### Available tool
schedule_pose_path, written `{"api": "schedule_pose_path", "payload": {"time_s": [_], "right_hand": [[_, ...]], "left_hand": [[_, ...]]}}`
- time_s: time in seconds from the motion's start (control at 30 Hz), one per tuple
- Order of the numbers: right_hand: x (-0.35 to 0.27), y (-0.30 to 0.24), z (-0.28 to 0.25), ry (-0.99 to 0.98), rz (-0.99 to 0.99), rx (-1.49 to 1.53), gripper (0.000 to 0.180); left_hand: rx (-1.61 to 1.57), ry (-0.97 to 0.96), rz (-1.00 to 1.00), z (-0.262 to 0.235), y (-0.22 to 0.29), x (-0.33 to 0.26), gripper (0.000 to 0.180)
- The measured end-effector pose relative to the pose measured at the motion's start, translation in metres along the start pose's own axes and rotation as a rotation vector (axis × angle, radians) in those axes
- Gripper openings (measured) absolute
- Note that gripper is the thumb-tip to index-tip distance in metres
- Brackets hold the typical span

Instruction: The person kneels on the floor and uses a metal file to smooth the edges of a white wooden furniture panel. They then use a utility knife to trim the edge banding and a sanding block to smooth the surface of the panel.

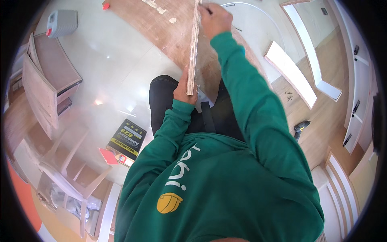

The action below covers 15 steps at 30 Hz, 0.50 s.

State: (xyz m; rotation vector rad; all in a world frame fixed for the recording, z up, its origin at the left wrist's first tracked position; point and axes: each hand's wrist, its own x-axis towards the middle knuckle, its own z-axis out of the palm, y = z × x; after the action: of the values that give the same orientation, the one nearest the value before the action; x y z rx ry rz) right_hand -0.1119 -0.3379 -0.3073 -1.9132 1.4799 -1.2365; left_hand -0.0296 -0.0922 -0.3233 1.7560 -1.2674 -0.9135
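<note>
A plywood board [194,48] stands on edge in front of me, its layered rim facing up and its length running away from me. My left hand [183,93] is closed around its near end, low between my thighs. At the far end, beside the board's right face, my right hand [217,20] has its fingers curled in. A small dark bit shows at those fingers, too little to name. Beneath lies a larger brown plywood sheet [161,30] with pale patches near its far edge.
A black and yellow tin [128,137] stands left of my knee, a red flat piece [108,156] by it. A grey jerrycan [63,22] and wooden cabinet [52,72] are further left. On the right lie white-faced panels [292,74], screws [289,97] and a cordless drill [300,129].
</note>
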Motion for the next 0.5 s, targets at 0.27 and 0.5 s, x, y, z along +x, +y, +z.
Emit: {"api": "schedule_pose_path", "payload": {"time_s": [0.27,0.5], "right_hand": [[-0.098,-0.038,-0.038,-0.308,-0.053,-0.092,0.012],[-0.138,-0.053,-0.051,-0.303,-0.027,-0.096,0.016]], "left_hand": [[-0.132,-0.02,-0.091,0.001,-0.006,-0.006,0.066],[0.02,0.014,-0.013,0.003,-0.007,0.0,0.063]]}}
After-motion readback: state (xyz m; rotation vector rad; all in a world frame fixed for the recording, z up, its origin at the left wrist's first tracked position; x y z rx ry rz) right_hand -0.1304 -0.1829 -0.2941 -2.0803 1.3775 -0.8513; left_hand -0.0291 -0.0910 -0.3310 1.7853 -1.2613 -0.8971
